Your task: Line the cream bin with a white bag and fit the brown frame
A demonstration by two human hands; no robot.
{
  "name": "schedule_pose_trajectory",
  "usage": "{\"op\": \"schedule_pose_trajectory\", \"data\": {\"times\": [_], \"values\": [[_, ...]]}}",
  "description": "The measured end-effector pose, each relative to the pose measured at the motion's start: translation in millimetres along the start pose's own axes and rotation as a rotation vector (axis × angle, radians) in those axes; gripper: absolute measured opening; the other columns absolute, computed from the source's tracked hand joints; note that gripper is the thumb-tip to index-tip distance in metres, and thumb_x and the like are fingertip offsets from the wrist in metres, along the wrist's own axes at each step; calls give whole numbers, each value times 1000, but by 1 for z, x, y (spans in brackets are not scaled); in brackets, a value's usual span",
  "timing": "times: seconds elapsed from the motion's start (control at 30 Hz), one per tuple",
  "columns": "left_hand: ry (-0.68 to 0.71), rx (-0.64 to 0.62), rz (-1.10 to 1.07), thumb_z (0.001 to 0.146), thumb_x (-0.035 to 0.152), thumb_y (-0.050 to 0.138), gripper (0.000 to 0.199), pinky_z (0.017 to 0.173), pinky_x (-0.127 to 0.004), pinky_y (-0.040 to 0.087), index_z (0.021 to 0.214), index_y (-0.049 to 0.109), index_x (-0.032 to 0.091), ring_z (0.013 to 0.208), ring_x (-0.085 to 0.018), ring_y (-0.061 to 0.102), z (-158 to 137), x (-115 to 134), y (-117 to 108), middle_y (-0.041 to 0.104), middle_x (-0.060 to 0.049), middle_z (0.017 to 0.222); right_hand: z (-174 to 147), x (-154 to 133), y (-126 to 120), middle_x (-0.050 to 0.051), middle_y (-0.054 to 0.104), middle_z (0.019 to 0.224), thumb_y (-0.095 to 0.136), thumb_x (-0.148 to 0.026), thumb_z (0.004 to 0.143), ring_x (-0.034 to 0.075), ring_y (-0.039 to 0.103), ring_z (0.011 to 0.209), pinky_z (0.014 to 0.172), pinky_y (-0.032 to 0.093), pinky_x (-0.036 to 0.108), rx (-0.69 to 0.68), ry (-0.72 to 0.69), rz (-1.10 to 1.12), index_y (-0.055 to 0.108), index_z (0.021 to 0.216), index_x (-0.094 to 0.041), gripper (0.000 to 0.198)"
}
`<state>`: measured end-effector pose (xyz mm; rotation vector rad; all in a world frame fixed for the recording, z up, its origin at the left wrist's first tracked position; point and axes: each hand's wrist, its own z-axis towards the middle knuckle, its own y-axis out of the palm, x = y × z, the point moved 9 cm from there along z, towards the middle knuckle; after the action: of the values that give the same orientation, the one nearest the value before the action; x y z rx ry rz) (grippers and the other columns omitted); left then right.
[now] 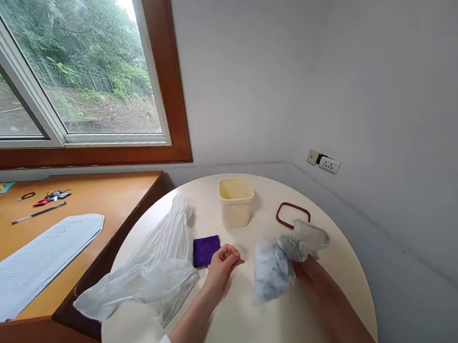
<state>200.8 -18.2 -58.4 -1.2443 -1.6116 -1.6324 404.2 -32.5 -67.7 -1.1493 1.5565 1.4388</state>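
Observation:
My right hand [307, 269] grips a knotted whitish plastic bag [273, 270] near its twisted neck; the bag is blurred and pale blue contents show faintly through it. Most of the right fingers are hidden behind the bag. My left hand [224, 263] is over the table with its fingers curled together and nothing visible in them. Just beside it lies a small purple cloth pouch [206, 251]. Further left a large crumpled white plastic bag [157, 270] spreads over the table. Behind my hands stands an uncovered cream plastic container [236, 213].
A reddish-brown rounded rectangular ring [281, 214] lies on the round cream table [255, 326], behind the held bag. To the left, a wooden desk [125, 199] carries written papers [50, 257], a pen [39, 213] and keys [54, 195]. Walls and a window border the back.

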Motion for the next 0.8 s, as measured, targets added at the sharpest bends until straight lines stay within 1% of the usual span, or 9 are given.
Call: {"op": "schedule_pose_trajectory", "data": {"times": [0.07, 0.17, 0.27, 0.33, 0.4, 0.47, 0.57, 0.67, 0.8], "values": [[28, 1, 35, 65, 20, 69, 18, 74, -26, 44, 61, 52, 15, 63, -9, 51, 0, 1, 0, 52, 3, 65, 8, -5, -10, 4, 68, 82, 73, -41, 62, 23, 61, 85, 71, 51, 36, 11, -34, 100, 63, 78, -25, 25], [78, 19, 78, 62, 14, 65, 17, 70, -25, 43, 56, 49, 15, 62, -8, 47, 1, 2, -1, 51, 3, 64, 23, -17, -42, 2, 68, 79, 76, -39, 57, 21, 62, 77, 63, 52, 33, 146, -114, 137, 62, 84, -26, 33], [108, 48, 104, 57, 9, 60, 19, 66, -24, 41, 51, 44, 16, 58, -8, 44, 2, 2, -5, 48, 3, 59, 46, -34, -71, 1, 68, 77, 74, -37, 57, 20, 63, 71, 55, 51, 29, 274, -141, 61, 62, 86, -26, 34], [110, 62, 112, 54, 7, 57, 20, 63, -24, 39, 47, 40, 16, 56, -8, 43, 3, 1, -6, 47, 4, 57, 67, -49, -82, 2, 68, 79, 69, -37, 61, 19, 63, 74, 57, 51, 29, 323, -137, -27, 62, 88, -26, 30], [107, 73, 119, 52, 7, 55, 20, 60, -23, 38, 46, 39, 16, 55, -8, 42, 4, 1, -8, 46, 4, 57, 90, -67, -94, 3, 68, 81, 64, -35, 64, 19, 63, 74, 58, 52, 29, 435, -140, -142, 62, 90, -26, 28], [105, 85, 121, 52, 8, 55, 19, 58, -23, 36, 47, 38, 17, 54, -8, 42, 4, 3, -9, 46, 3, 58, 118, -84, -96, 3, 68, 84, 60, -32, 66, 18, 63, 76, 60, 52, 28, 480, -141, -247, 62, 93, -25, 28], [103, 94, 117, 55, 11, 57, 18, 57, -22, 35, 51, 41, 16, 56, -8, 42, 4, 7, -12, 47, 3, 61, 163, -98, -94, 4, 67, 91, 59, -27, 65, 17, 62, 78, 60, 52, 26, 491, -116, -307, 62, 95, -25, 31], [83, 91, 126, 63, 18, 60, 16, 60, -22, 36, 59, 44, 17, 57, -8, 44, 3, 10, -15, 48, 4, 62, 198, -97, -92, 5, 66, 94, 62, -26, 63, 17, 61, 76, 57, 51, 25, 487, -55, -384, 62, 94, -22, 32], [84, 100, 153, 69, 23, 59, 17, 60, -22, 34, 64, 45, 17, 55, -8, 43, 3, 13, -21, 46, 5, 56, 224, -82, -94, 7, 66, 81, 66, -24, 58, 17, 60, 67, 55, 50, 28, 458, 31, -490, 64, 88, -19, 30]]}}
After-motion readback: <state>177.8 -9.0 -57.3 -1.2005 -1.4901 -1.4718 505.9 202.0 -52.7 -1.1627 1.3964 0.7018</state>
